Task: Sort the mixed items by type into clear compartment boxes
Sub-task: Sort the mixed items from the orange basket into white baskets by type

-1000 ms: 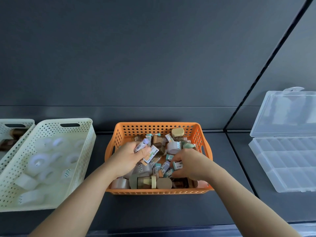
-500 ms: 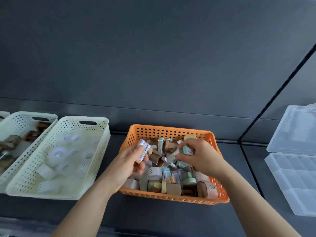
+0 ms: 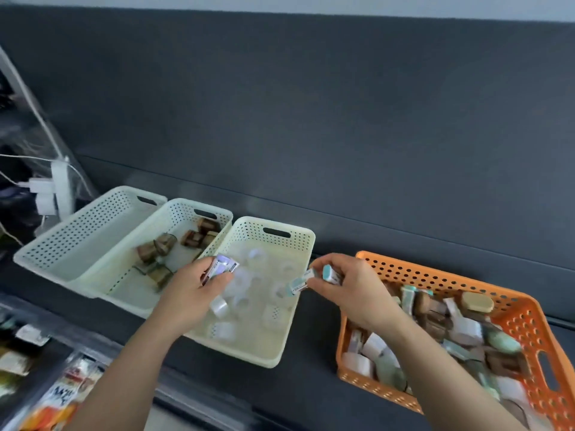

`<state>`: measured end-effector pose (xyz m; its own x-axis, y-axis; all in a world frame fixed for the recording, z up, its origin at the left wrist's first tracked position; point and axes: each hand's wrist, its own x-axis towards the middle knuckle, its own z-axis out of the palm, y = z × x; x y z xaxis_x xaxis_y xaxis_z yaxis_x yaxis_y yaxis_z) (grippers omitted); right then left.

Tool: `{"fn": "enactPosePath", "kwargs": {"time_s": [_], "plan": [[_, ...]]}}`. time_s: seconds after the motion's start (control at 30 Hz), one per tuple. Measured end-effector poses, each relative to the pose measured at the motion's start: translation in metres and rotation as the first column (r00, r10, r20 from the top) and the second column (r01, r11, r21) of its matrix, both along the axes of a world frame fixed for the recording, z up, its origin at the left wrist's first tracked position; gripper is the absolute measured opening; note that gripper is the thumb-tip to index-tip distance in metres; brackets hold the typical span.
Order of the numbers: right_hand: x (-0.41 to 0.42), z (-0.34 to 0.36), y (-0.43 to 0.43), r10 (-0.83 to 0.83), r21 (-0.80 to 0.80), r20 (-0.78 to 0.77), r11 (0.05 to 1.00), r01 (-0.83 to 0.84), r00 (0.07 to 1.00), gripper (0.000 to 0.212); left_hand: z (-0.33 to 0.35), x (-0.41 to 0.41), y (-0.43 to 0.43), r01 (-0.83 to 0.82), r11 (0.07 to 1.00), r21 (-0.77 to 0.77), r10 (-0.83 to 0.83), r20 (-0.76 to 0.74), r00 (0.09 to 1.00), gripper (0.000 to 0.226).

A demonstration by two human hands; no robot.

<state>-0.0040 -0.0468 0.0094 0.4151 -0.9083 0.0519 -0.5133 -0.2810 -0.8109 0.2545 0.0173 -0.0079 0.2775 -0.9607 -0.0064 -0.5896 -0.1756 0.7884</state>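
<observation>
Now left hand [image 3: 189,290] & right hand [image 3: 351,293], each clutching small labelled tubes [image 3: 299,284], have swung from orange perforated plastic basket [image 3: 435,275] toward cream perforated baskets [image 3: 303,244] – drop-off prob next

Cream baskets [image 3: 273,227]: 3, side by side
Orange basket [image 3: 435,278]: 1
Hands: 2, left hand [image 3: 189,290] and right hand [image 3: 351,290]
Teal-capped tubes [image 3: 298,284], right hand: 2
Tubes, left hand: small bundle, count unreadable
White rolls [image 3: 219,306]: several, blurred
Brown items [image 3: 193,237]: several, blurred
</observation>
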Motion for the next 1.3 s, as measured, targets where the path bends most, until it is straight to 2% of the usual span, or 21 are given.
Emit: {"fn": "enactPosePath", "kwargs": {"time_s": [0.17,0.33,0.5,0.6,0.67,0.87,0.93,1.07,1.17,1.23,1.3], "plan": [[0.072,0.004,-0.011,0.018,0.048,0.056,0.999,-0.021,0.998,0.011,0.005,0.054,-0.002,-0.027,0.999,0.018,0.027,-0.014,1.000,0.010],[0.128,0.005,-0.016,0.004,0.028,0.036,1.000,-0.005,0.999,0.010,0.010,0.093,0.003,-0.061,0.998,-0.006,0.061,-0.038,0.997,0.010],[0.170,-0.004,-0.017,0.017,0.064,0.080,0.998,-0.022,0.997,0.011,-0.001,0.133,0.014,-0.101,0.995,0.010,0.100,0.028,0.995,0.023],[0.198,-0.011,-0.016,0.020,0.060,0.082,0.998,-0.025,0.996,0.010,-0.002,0.162,0.020,-0.144,0.990,-0.007,0.144,0.032,0.989,0.018],[0.218,-0.013,-0.013,0.010,0.073,0.103,0.997,-0.018,0.995,0.010,0.000,0.188,0.021,-0.170,0.985,-0.008,0.170,0.010,0.985,0.012],[0.294,-0.016,-0.026,0.000,0.064,0.095,0.998,-0.006,0.995,0.014,-0.012,0.295,-0.013,-0.232,0.972,0.025,0.231,0.026,0.973,0.019],[0.322,-0.014,-0.034,-0.025,0.069,0.089,0.997,0.019,0.996,0.012,-0.022,0.324,-0.033,-0.197,0.978,0.070,0.195,0.040,0.980,0.015],[0.376,-0.020,-0.049,-0.094,0.074,0.073,0.993,0.089,0.993,0.007,-0.042,0.363,-0.065,-0.035,0.974,0.222,0.012,0.102,0.995,0.026],[0.406,-0.031,-0.060,-0.095,0.091,-0.048,0.991,0.099,0.994,0.009,-0.058,0.377,-0.077,0.086,0.928,0.364,-0.157,0.171,0.973,0.042],[0.420,-0.036,-0.067,-0.056,0.083,-0.130,0.994,0.067,0.990,0.014,-0.064,0.384,-0.086,0.127,0.885,0.448,-0.237,0.197,0.951,0.043],[0.431,-0.038,-0.074,0.001,0.063,-0.221,0.998,0.014,0.975,0.018,-0.068,0.391,-0.094,0.158,0.877,0.454,-0.270,0.194,0.943,0.041]]}}
